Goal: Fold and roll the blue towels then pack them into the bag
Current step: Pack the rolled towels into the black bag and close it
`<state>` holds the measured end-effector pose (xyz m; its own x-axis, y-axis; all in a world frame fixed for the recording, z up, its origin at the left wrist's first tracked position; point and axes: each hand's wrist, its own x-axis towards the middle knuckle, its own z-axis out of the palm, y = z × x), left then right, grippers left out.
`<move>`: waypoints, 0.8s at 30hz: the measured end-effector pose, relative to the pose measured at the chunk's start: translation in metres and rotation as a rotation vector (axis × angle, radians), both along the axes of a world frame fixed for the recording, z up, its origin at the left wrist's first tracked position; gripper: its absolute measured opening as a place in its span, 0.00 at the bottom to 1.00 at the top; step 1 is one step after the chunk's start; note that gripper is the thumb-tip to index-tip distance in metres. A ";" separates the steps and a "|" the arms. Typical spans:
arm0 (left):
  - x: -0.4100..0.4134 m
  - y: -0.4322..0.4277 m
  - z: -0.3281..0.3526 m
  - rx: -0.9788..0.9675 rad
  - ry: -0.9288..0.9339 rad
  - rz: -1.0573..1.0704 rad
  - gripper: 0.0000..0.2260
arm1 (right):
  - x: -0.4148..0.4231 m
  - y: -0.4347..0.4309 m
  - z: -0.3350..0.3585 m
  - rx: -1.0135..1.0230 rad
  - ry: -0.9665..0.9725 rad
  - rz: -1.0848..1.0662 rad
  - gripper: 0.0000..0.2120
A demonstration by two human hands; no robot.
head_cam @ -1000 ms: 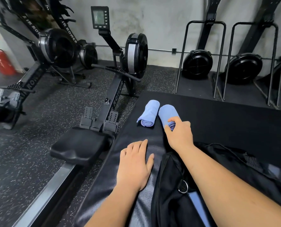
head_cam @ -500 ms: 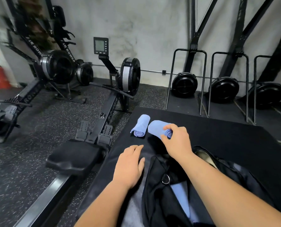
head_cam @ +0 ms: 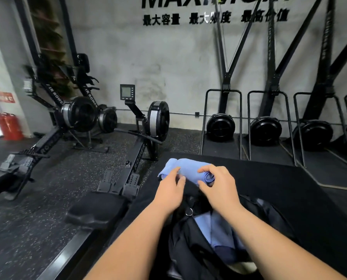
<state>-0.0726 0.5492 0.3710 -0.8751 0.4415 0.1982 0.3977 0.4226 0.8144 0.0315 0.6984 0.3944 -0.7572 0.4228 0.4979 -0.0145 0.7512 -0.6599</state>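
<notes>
bag (head_cam: 188, 251) on mat (head_cam: 279, 188) | towels (head_cam: 190, 170) behind bag | rower (head_cam: 144, 138) left of mat

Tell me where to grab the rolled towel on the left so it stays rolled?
Round its middle, from above, thumb one side, fingers the other. The left roll lies on the mat; squeezing across its round body likely keeps layers wound.

The left hand (head_cam: 169, 188) and right hand (head_cam: 219, 185) are covering the gripped blue towel (head_cam: 190, 169), which is hiding a second roll (head_cam: 166, 168) in part; frame edges are cropping the wall lettering (head_cam: 209, 2) and the bag (head_cam: 180, 249).
</notes>
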 end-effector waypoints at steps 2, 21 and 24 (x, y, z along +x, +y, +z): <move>0.008 0.009 0.006 0.062 -0.096 -0.001 0.23 | 0.017 -0.002 -0.001 -0.003 0.056 0.007 0.20; 0.094 0.075 0.022 0.460 -0.359 -0.246 0.26 | 0.129 0.027 0.006 -0.491 0.098 -0.015 0.13; 0.107 0.084 0.020 0.456 -0.330 -0.314 0.20 | 0.139 0.045 0.018 -0.490 -0.036 0.014 0.20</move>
<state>0.0341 0.6336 0.3908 -0.7646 0.6218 0.1694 0.1444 -0.0909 0.9853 0.1708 0.7432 0.4123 -0.7776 0.5903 0.2164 0.0070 0.3524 -0.9358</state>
